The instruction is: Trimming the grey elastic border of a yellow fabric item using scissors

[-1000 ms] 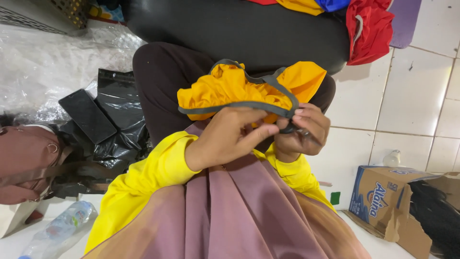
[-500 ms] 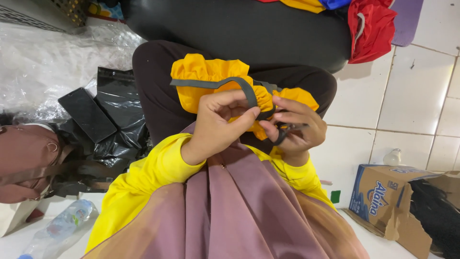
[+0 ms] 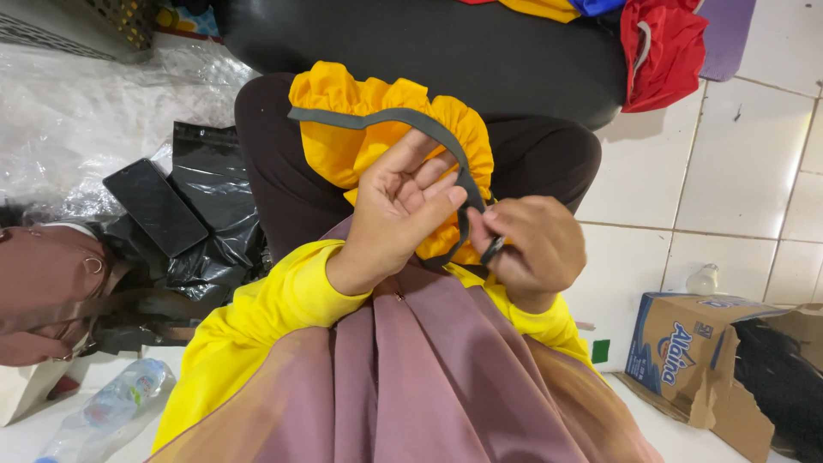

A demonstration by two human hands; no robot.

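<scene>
Head-camera view looks down on a seated person's lap, where a bunched yellow fabric piece (image 3: 343, 137) edged with a grey band (image 3: 411, 120) rests on a dark-trousered knee (image 3: 266, 163). The left hand (image 3: 399, 206) lies palm up with its fingers spread apart, the grey band running across the fingertips and the gathered cloth draped behind them. The right hand (image 3: 527, 249) is closed, thumb and forefinger pinched together on the band where it curves down, with a small dark ring-like part (image 3: 491, 249) showing at the pinch; what that part is cannot be made out.

Much of the cloth already sits gathered along the band, judging by the ruffles around the curve, while a straight stretch of band at the far left lies flat over smoother fabric, so the work appears only partly done.

Around the person, white floor tiles (image 3: 737, 189) spread to the right, with a torn cardboard box (image 3: 686, 351) near the right corner. More cloth in red, blue and yellow (image 3: 660, 43) is heaped at the far right. On the left lie black plastic bags (image 3: 214, 214), a dark flat phone-like slab (image 3: 154, 206), a brown bag (image 3: 43, 283), clear plastic sheeting (image 3: 86, 111) and a plastic bottle (image 3: 111, 407) near the lower left corner. No worktop is in sight.
</scene>
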